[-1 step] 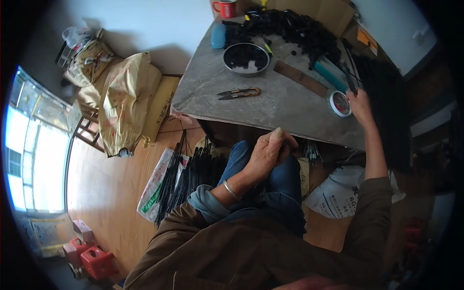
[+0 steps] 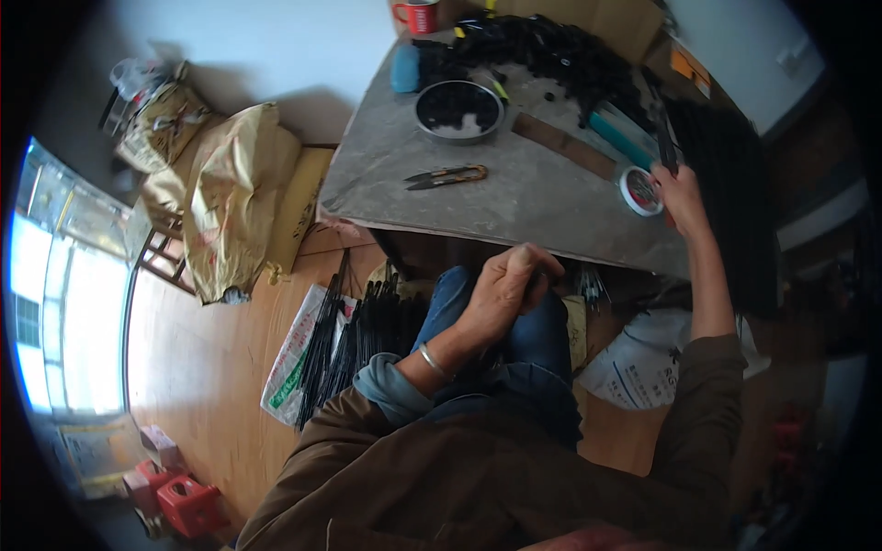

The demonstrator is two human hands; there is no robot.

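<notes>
Two hands: right hand [image 2: 680, 188] holds black rod [image 2: 663, 138] upright; left hand [image 2: 507, 285] fisted.

Desk [image 2: 542, 197]: mottled grey
Mug [image 2: 419, 16]: red
Bowl [image 2: 457, 111]: silver rim, black contents
Snips [image 2: 447, 176]: black blades, orange-brown handles
Tape roll [image 2: 639, 191]: white ring, red edge
Sacks [image 2: 234, 197]: yellow-tan
Floor [image 2: 197, 358]: orange-brown wood
Rods [image 2: 358, 340]: black
Sleeves [image 2: 698, 413]: brown
Jeans [image 2: 528, 340]: blue
Stool [image 2: 188, 505]: red
</notes>
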